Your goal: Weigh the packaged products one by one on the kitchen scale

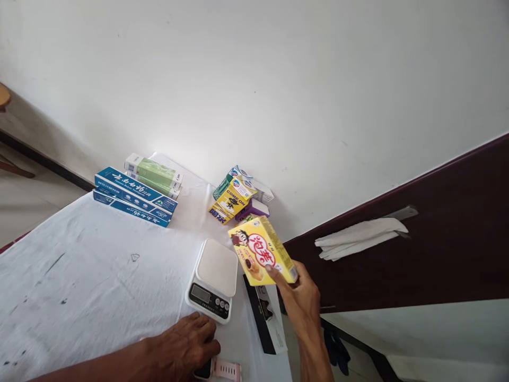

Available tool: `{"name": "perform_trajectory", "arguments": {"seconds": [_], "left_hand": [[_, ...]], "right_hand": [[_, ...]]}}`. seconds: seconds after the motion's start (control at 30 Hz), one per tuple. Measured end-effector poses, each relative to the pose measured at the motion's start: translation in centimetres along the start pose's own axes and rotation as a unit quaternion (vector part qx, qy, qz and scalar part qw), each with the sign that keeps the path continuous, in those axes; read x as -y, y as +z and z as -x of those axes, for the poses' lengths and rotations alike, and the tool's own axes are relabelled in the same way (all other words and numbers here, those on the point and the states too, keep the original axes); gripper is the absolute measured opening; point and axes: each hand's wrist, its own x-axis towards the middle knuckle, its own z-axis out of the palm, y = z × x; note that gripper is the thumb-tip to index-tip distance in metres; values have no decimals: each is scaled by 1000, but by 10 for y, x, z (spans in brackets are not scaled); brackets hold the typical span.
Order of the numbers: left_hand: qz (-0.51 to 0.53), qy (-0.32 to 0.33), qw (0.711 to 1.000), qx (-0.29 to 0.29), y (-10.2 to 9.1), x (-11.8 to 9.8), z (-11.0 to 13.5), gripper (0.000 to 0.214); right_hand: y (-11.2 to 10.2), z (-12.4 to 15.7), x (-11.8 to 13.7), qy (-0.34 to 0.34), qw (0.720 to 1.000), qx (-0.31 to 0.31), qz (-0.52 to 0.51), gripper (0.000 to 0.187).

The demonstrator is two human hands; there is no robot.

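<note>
Two bare hands show in the head view. The right hand (299, 297) is clamped on a yellow cardboard snack box (260, 249), held in the air with its long axis slanting from upper left to lower right. The digital kitchen scale (213, 279), with its smooth white platform, sits just left of and below the box. The left hand (186, 345) lies palm down on the cloth-covered counter (79, 276), touching the scale's front edge and partly covering a watch with a pink strap (226, 370); whether it grips the watch I cannot tell. Glossy blue toothpaste boxes (133, 197) lie well apart, at the far edge.
</note>
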Motion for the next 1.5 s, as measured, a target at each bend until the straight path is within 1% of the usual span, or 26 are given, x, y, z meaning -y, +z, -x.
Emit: {"name": "perform_trajectory", "arguments": {"seconds": [0.07,0.13,0.3,0.43,0.5,0.63,0.73,0.87,0.93,1.03,1.1,1.13,1.2,1.23,1.3,1.37,1.43,1.5], "left_hand": [[3,1,1000,6,-1,1,0,33],[3,0,1000,11,-2,1,1,33],[1,5,1000,4,0,1,0,35],[-2,11,1000,-15,4,3,-1,34],[-8,16,1000,-15,4,4,-2,30],[-18,23,1000,-7,3,5,-2,30],[-18,24,999,-15,3,5,-1,25],[-9,22,1000,-20,4,4,-1,28],[-9,19,1000,-21,3,4,-1,28],[-25,27,999,-21,2,5,-2,30],[-41,41,998,-22,1,6,-2,32],[-49,49,997,-24,1,7,-2,33],[-61,60,996,-33,2,9,-1,34],[-67,63,995,-38,3,9,-1,33],[-75,70,993,-50,4,10,0,30],[-86,73,992,-61,5,10,0,23],[-91,75,991,-68,8,10,-1,19],[-72,69,992,-79,12,12,-4,16]], "right_hand": [[-2,-12,-4,8,998,-48,51,57],[4,-22,-8,4,993,-76,91,59],[36,-44,-16,-20,984,-98,146,57],[61,-55,-21,-31,981,-112,158,55],[72,-60,-24,-33,980,-118,157,52],[92,-68,-31,-42,978,-140,148,49],[104,-74,-36,-51,976,-160,139,50],[111,-80,-42,-63,975,-171,128,51],[108,-80,-45,-72,976,-165,126,56],[96,-71,-40,-82,976,-152,129,70],[88,-61,-29,-106,970,-158,152,76],[86,-55,-20,-130,964,-163,165,75],[88,-44,2,-198,951,-162,174,65],[94,-38,15,-236,946,-148,163,58],[112,-29,44,-302,941,-88,121,43],[139,-21,76,-353,932,-3,83,35],[169,-16,110,-390,915,81,68,40],[199,-12,143,-412,896,142,83,52]]}}
